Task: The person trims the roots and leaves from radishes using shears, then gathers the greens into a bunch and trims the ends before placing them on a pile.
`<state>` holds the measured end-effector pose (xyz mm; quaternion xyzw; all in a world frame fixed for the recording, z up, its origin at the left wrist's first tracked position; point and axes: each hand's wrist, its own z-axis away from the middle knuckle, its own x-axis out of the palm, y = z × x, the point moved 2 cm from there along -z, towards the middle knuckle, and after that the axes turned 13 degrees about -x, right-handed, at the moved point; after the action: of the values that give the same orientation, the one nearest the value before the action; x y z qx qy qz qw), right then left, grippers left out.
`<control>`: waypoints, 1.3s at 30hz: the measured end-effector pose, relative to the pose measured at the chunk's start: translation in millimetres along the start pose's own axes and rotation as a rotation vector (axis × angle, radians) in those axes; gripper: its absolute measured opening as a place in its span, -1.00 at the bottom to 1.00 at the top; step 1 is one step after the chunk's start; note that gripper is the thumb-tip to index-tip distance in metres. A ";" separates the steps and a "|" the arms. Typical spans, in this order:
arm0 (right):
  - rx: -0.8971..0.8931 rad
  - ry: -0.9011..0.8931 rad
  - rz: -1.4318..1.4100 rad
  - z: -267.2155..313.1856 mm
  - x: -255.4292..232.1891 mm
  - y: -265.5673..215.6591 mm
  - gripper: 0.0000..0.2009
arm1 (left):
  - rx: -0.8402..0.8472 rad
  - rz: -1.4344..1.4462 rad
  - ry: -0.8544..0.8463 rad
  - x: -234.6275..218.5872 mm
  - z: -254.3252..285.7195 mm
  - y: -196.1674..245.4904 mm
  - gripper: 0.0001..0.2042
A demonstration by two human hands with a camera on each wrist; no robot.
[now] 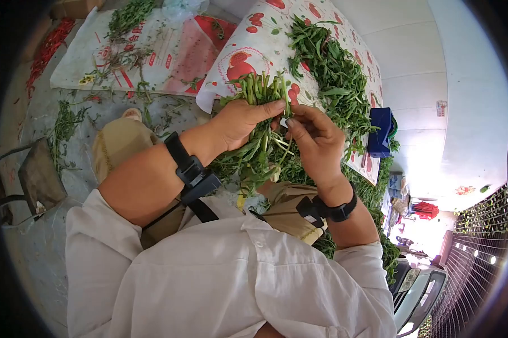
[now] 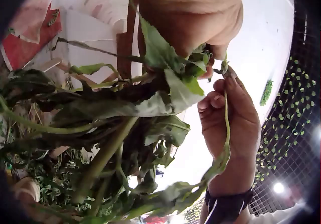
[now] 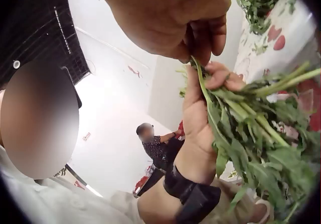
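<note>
My left hand grips a bunch of leafy green stems, its thumb laid across them. The cut ends point away from me over the cloth, and the leaves hang down toward my lap. Close beside that thumb, my right hand pinches a thin green stem between thumb and fingertips. In the left wrist view this stem trails down to a drooping leaf. The right wrist view has it running along the side of the bunch. A small white spot shows by the right fingertips in the head view.
A fruit-print cloth covers the surface ahead, bearing a long heap of greens. A blue box stands at its right edge. More greens lie below on the right. Left, a printed sack sheet holds plant scraps. Another person sits behind.
</note>
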<state>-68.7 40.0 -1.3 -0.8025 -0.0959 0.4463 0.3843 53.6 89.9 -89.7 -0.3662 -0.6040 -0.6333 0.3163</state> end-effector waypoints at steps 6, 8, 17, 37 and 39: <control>-0.172 0.040 0.110 -3.0 5.0 3.5 -0.78 | -0.015 0.004 -0.010 -3.0 0.9 0.1 -0.76; -0.247 0.028 0.165 -4.3 5.4 4.0 -0.78 | -0.018 0.016 -0.020 -3.1 0.6 -0.3 -0.76; -0.422 0.003 0.243 -8.1 12.4 2.4 -0.74 | -0.024 0.089 -0.018 -3.7 -1.1 -5.3 -0.75; -0.053 0.287 0.364 -54.0 -126.6 125.3 -0.80 | -0.043 -0.343 0.043 -1.3 -7.5 -4.1 -0.67; -0.042 0.328 0.445 -66.1 -149.7 151.2 -0.77 | -0.038 -0.495 0.030 -2.4 -9.7 -5.7 -0.65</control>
<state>-132.4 -173.3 8.9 -0.8732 0.1372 0.3816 0.2704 49.3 80.5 -94.7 -0.2034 -0.6584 -0.7082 0.1534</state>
